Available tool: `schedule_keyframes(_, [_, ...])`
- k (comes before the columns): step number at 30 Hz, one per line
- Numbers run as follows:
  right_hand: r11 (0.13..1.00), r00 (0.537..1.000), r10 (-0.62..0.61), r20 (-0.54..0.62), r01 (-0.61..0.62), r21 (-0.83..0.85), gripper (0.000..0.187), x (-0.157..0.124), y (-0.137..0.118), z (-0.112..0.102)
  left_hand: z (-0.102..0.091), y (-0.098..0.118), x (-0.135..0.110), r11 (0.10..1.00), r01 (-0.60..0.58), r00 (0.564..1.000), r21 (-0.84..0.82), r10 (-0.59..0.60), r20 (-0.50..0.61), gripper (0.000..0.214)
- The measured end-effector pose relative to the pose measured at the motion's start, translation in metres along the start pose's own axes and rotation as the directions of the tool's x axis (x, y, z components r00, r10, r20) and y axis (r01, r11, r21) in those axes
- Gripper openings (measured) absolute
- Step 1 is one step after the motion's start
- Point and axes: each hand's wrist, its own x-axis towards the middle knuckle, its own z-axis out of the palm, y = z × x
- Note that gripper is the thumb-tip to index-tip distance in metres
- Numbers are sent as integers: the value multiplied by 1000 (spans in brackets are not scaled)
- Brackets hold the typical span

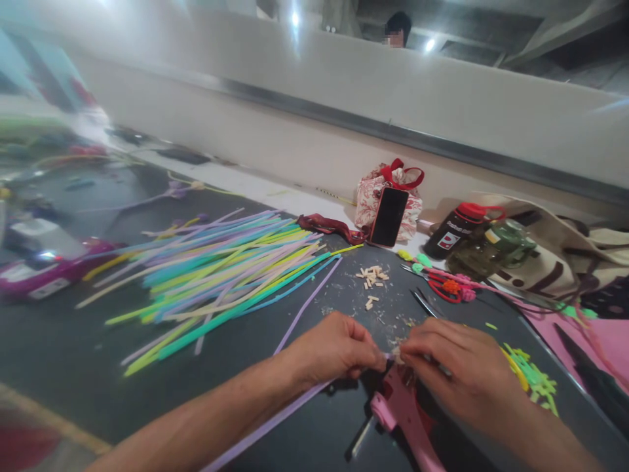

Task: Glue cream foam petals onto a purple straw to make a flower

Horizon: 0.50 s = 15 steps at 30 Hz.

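Observation:
My left hand (339,347) is closed in a pinch on the end of a light purple pipe cleaner (275,423), which trails under my wrist to the bottom edge. My right hand (457,357) is also pinched, its fingertips almost meeting the left ones; a small beige bit seems to be between them, too small to name. Just below both fingertips is a pink tool (405,410), shaped like a hot glue gun, its front partly hidden. Small beige pieces (372,275) and pale crumbs lie beyond my hands.
Many-coloured pipe cleaners (230,275) spread across the left. A phone (388,216) leans on a patterned bag (363,190). Farther right are a black bottle (447,233), red-handled scissors (445,288), a canvas bag (555,262) and green snippets (535,377). A person's head shows over the partition (295,85).

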Motion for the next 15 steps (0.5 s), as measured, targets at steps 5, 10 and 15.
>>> schedule_keyframes(5, [999,998,-48,40,48,17,10,1,2,-2,-2,-1,0,1000,-6,1000,28,6,0,11])
schedule_keyframes(10, [996,996,-80,30,79,28,12,3,3,-1,-3,-1,1,1000,-11,1000,29,10,19,10])
schedule_keyframes(15, [995,994,-103,24,103,12,20,6,1,-2,-2,0,0,1000,-5,1000,11,5,8,10])
